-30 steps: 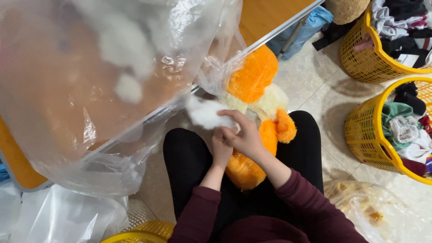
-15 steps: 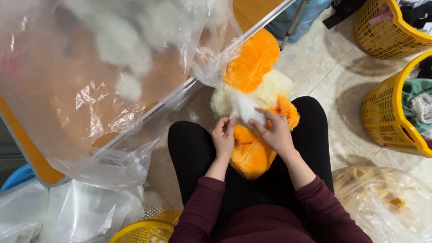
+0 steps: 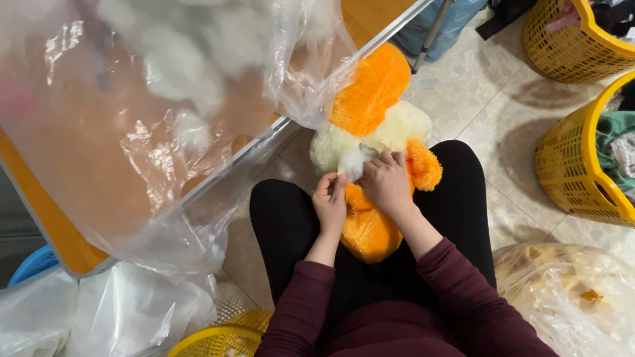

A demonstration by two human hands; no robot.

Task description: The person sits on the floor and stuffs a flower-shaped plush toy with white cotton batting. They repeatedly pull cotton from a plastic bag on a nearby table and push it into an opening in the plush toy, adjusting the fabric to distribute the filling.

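An orange and cream plush toy (image 3: 374, 106) lies on my lap, its head pointing away from me. My left hand (image 3: 330, 203) pinches the toy's fabric at an opening on its left side. My right hand (image 3: 387, 184) presses a wad of white stuffing (image 3: 352, 161) into that opening, so only a small tuft shows between my fingers. A large clear plastic bag (image 3: 152, 125) of white stuffing rests on the orange table at my upper left.
Yellow plastic baskets (image 3: 574, 153) with clothes stand on the tiled floor at the right. Another yellow basket rim (image 3: 211, 337) is by my left knee. Crumpled clear bags (image 3: 569, 297) lie at lower right and lower left. The table edge (image 3: 278, 129) runs diagonally close to the toy.
My right hand brought the white stuffing from beside the bag down to the toy and pushed most of it inside. My left hand stayed on the opening.
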